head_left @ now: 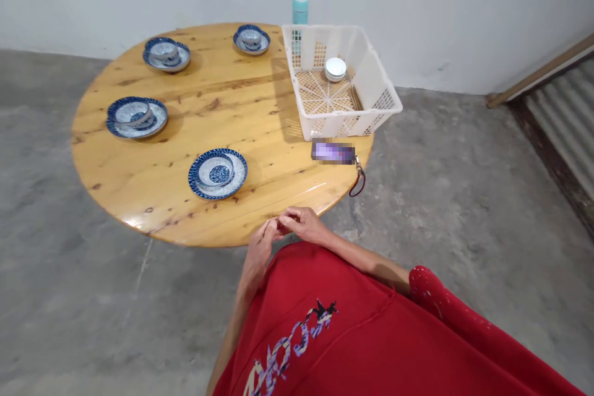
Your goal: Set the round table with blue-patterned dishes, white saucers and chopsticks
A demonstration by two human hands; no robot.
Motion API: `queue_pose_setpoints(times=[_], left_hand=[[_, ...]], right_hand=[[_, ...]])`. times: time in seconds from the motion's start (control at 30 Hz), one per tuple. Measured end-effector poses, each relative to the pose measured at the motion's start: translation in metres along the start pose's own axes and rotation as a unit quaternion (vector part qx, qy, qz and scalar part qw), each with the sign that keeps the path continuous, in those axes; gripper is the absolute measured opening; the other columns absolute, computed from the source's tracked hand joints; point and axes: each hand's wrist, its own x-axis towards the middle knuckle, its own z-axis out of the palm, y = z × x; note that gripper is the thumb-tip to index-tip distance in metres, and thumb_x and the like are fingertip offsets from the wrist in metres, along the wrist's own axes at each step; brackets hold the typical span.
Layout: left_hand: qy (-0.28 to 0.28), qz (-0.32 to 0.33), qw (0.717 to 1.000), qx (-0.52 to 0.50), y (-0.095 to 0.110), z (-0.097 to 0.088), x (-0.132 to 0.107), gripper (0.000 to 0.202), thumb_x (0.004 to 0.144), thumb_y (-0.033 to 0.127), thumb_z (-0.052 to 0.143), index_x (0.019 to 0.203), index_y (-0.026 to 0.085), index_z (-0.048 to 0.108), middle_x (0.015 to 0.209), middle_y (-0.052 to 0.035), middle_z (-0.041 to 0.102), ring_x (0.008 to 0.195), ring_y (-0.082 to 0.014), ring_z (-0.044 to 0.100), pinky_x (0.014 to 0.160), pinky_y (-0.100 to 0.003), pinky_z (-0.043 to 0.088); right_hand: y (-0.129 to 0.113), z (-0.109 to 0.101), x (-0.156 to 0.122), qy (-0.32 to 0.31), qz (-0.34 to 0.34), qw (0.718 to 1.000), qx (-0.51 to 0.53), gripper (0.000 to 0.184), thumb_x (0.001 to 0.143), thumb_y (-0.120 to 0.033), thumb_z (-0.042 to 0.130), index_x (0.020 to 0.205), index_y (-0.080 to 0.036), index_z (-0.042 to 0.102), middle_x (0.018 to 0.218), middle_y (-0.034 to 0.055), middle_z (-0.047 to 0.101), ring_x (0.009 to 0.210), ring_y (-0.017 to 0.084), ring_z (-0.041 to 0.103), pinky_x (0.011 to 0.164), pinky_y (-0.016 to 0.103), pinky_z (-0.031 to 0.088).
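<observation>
My left hand [262, 246] and my right hand [304, 223] meet at the table's near edge, fingers curled together and touching. Nothing shows between them, though some fingertips are hidden. Nearest to them on the table is a blue-and-white plate [240, 168] with a matching bowl [218, 171] on it. To the right, a phone-like object [333, 151], its surface blurred out, lies with a dark strap [357, 184] hanging past the edge.
The round wooden table [199, 117] also bears several plate-and-bowl sets, including a left one [160, 117] and a back one [260, 44]. A white plastic basket [341, 116] holds small white bowls [335, 68] and thin brown sticks [356, 98]. Behind it stands a turquoise bottle [300, 9], near the wall.
</observation>
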Motion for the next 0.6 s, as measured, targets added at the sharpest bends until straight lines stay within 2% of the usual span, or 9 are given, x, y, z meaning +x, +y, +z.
queue_pose_setpoints(times=[0.07,0.13,0.23,0.3,0.37,0.47,0.6], left_hand=[[0.009,-0.020,0.999,0.025,0.001,0.001,0.002,0.048,0.086,0.061,0.053,0.101,0.018,0.070,0.101,-0.0109,0.074,0.092,-0.0244,0.070,0.080,-0.034,0.053],[0.015,-0.036,0.999,0.035,0.001,0.003,0.004,0.051,0.085,0.062,0.054,0.101,0.017,0.070,0.099,-0.0112,0.075,0.091,-0.0244,0.070,0.080,-0.034,0.053],[0.022,-0.041,0.998,0.040,0.004,0.007,0.010,0.053,0.083,0.064,0.055,0.101,0.016,0.069,0.099,-0.0111,0.075,0.092,-0.0247,0.070,0.080,-0.033,0.053],[0.032,-0.037,0.998,0.044,0.007,0.012,0.016,0.053,0.083,0.064,0.056,0.102,0.016,0.069,0.098,-0.0103,0.075,0.092,-0.0244,0.070,0.079,-0.033,0.053],[0.047,-0.034,0.997,0.050,0.011,0.016,0.022,0.053,0.083,0.063,0.057,0.102,0.016,0.069,0.097,-0.0097,0.074,0.091,-0.0239,0.070,0.079,-0.033,0.053],[0.066,-0.042,0.996,0.054,0.014,0.025,0.031,0.053,0.082,0.064,0.058,0.103,0.017,0.070,0.098,-0.0095,0.074,0.091,-0.0231,0.070,0.079,-0.032,0.053],[0.078,-0.065,0.993,0.055,0.013,0.036,0.038,0.056,0.081,0.065,0.058,0.104,0.015,0.069,0.098,-0.0101,0.073,0.090,-0.0224,0.068,0.078,-0.032,0.052]], right_hand=[[0.024,-0.021,0.009,0.052,0.012,0.995,-0.079,0.023,0.094,-0.036,0.050,0.091,-0.019,0.066,0.089,0.0028,0.069,0.082,0.016,0.061,0.076,0.027,0.046],[0.051,-0.056,0.019,0.108,0.014,0.976,-0.190,0.025,0.090,-0.034,0.057,0.108,-0.018,0.065,0.110,0.0104,0.069,0.103,0.022,0.061,0.094,0.035,0.046],[0.092,-0.121,0.038,0.154,0.030,0.935,-0.319,0.047,0.086,-0.034,0.063,0.127,-0.011,0.058,0.128,0.0193,0.060,0.122,0.030,0.053,0.107,0.045,0.039],[0.114,-0.160,0.053,0.173,0.051,0.908,-0.379,0.060,0.083,-0.036,0.068,0.135,-0.010,0.052,0.138,0.0215,0.053,0.129,0.034,0.047,0.109,0.050,0.036],[0.131,-0.190,0.068,0.165,0.078,0.891,-0.415,0.073,0.079,-0.041,0.074,0.139,-0.009,0.047,0.142,0.0235,0.048,0.132,0.036,0.042,0.109,0.052,0.034],[0.149,-0.216,0.089,0.126,0.097,0.886,-0.436,0.087,0.074,-0.049,0.078,0.142,-0.008,0.044,0.144,0.0243,0.046,0.133,0.038,0.040,0.109,0.051,0.033],[0.164,-0.228,0.112,0.077,0.084,0.893,-0.434,0.089,0.069,-0.056,0.080,0.139,-0.011,0.048,0.140,0.0225,0.049,0.129,0.038,0.042,0.107,0.050,0.035]])
